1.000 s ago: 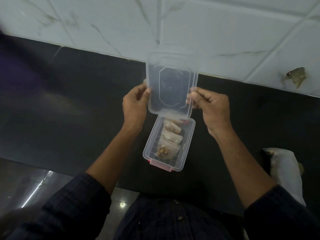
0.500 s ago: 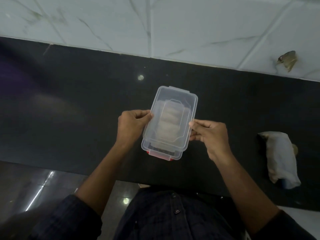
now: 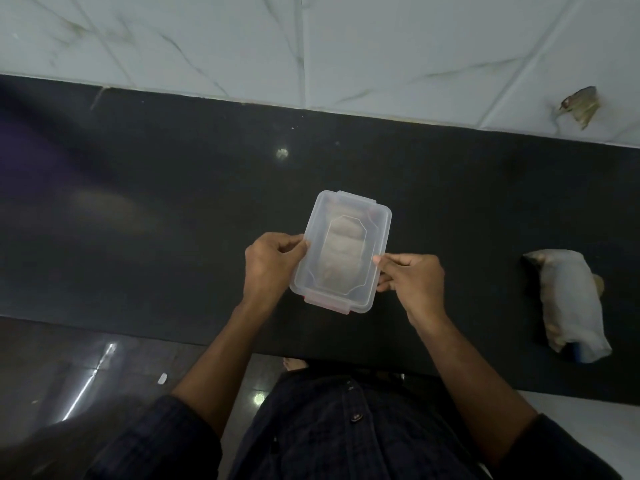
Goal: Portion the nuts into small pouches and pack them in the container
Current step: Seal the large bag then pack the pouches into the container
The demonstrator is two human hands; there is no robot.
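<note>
A clear plastic container [image 3: 379, 220] with a red clip at its near end sits on the black counter [image 3: 173, 209], its translucent lid [image 3: 313, 271] lying flat on top. Through the lid I see small pouches of nuts [image 3: 343, 251] in a row, blurred by the plastic. My left hand [image 3: 272, 261] pinches the lid's left edge with thumb and fingers. My right hand [image 3: 412, 282] pinches the right edge the same way.
A crumpled plastic bag [image 3: 568, 299] lies on the counter at the right. The white marble-tiled wall [image 3: 311, 46] runs behind the counter, with a brownish scrap [image 3: 581, 105] stuck on it at upper right. The counter's front edge is close to my body.
The lid, held up tilted over the open container a second ago, has come down onto it and now lies flat and squared. Both hands came down with it.
</note>
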